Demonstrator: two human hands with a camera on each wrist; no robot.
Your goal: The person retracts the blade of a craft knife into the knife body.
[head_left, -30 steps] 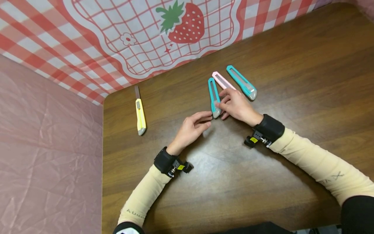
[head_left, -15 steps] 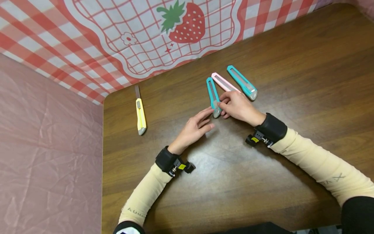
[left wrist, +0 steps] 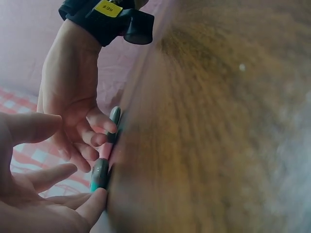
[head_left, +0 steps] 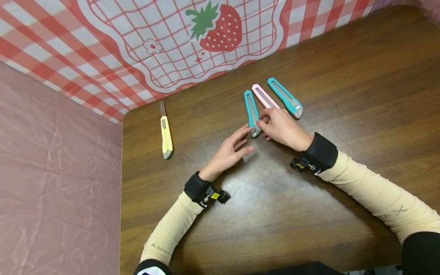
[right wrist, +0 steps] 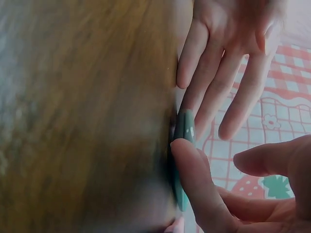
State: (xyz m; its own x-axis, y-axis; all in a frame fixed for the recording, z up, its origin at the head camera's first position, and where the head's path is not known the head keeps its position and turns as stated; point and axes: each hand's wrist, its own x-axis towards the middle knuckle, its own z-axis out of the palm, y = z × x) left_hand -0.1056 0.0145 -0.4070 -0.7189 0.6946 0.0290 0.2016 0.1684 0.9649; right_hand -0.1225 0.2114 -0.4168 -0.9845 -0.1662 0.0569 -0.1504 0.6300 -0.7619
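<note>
In the head view, a teal utility knife (head_left: 251, 107) lies between my two hands, its grey end nearest me. My left hand (head_left: 227, 154) reaches from the left with extended fingers; their tips are at the knife's left side near that end, the thumb held apart. On the opposite side, my right hand (head_left: 283, 128) has loosely bent fingers right at the knife's edge. A pink utility knife (head_left: 265, 96) lies beside it, its lower end hidden under the right hand. In the right wrist view, one finger (right wrist: 194, 174) overlaps the teal knife (right wrist: 185, 126).
A second teal utility knife (head_left: 285, 97) lies right of the pink one. Far left on the wooden table (head_left: 240, 225) is a yellow utility knife (head_left: 166, 137), its blade extended. A checked strawberry cloth (head_left: 220, 34) hangs behind the table's back edge.
My left fingers have moved forward along the teal knife, the thumb spreading away from them. The teal and pink knives have shifted slightly. My right hand has moved slightly rightward and toward me.
</note>
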